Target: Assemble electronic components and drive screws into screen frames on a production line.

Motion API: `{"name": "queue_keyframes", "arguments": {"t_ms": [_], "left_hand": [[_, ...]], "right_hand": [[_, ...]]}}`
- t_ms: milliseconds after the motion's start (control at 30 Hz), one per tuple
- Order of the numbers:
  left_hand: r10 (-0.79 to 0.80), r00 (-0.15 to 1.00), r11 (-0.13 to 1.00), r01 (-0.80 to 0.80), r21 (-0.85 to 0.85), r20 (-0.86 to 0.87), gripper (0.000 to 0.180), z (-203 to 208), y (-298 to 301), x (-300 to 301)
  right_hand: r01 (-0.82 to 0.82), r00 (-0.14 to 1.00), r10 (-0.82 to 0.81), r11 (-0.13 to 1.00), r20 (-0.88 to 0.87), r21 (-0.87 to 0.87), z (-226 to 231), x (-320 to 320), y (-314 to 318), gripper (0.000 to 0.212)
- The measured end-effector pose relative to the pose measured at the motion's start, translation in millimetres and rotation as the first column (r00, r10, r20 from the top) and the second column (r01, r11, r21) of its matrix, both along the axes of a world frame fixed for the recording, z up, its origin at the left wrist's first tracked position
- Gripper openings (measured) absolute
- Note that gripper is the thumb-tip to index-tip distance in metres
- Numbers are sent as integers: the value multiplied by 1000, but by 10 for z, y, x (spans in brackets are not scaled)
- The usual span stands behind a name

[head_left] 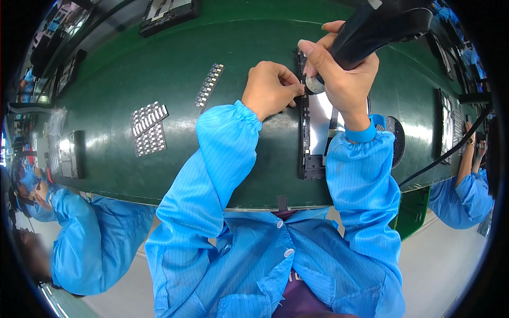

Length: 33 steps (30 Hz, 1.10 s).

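My right hand [347, 74] is wrapped round a black handheld power tool [382, 32] with a rounded grey nose. That nose points down at the left edge of a black rectangular frame [312, 172], which holds a shiny white panel [318, 124]. My left hand [273, 87] comes in from the left, thumb and fingertips pinched together at the same edge, close beside the tool's nose. Whatever lies between those fingertips is too small to make out. My right hand and sleeve cover much of the frame's right side.
Left on the green table [233, 159] lie a dark strip with small pale pieces [209, 85] and two overlapping cards of pale pieces [149, 124]. A black rounded thing [393, 140] sits right of my right sleeve. A black cable [450, 151] crosses the right side. Co-workers in blue sleeves flank me.
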State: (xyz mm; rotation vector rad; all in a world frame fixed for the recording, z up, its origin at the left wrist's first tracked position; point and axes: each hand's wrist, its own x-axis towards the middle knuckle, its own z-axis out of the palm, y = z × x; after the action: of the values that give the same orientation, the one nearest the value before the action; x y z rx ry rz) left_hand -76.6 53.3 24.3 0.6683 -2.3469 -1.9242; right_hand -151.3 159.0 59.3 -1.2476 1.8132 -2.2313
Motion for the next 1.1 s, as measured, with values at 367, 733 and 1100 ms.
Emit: {"name": "queue_keyframes", "arguments": {"t_ms": [367, 733, 1100], "left_hand": [[4, 998, 999, -6, -39, -57, 7, -73, -20, -1], [-24, 1000, 999, 25, -44, 17, 19, -29, 30, -36], [23, 998, 995, -18, -94, 54, 22, 16, 61, 13]], "right_hand": [[19, 995, -18, 1000, -94, 4, -106, 79, -69, 30], [206, 971, -217, 973, -103, -106, 342, -247, 798, 38], [459, 886, -440, 875, 144, -150, -55, -486, 1708, 37]]}}
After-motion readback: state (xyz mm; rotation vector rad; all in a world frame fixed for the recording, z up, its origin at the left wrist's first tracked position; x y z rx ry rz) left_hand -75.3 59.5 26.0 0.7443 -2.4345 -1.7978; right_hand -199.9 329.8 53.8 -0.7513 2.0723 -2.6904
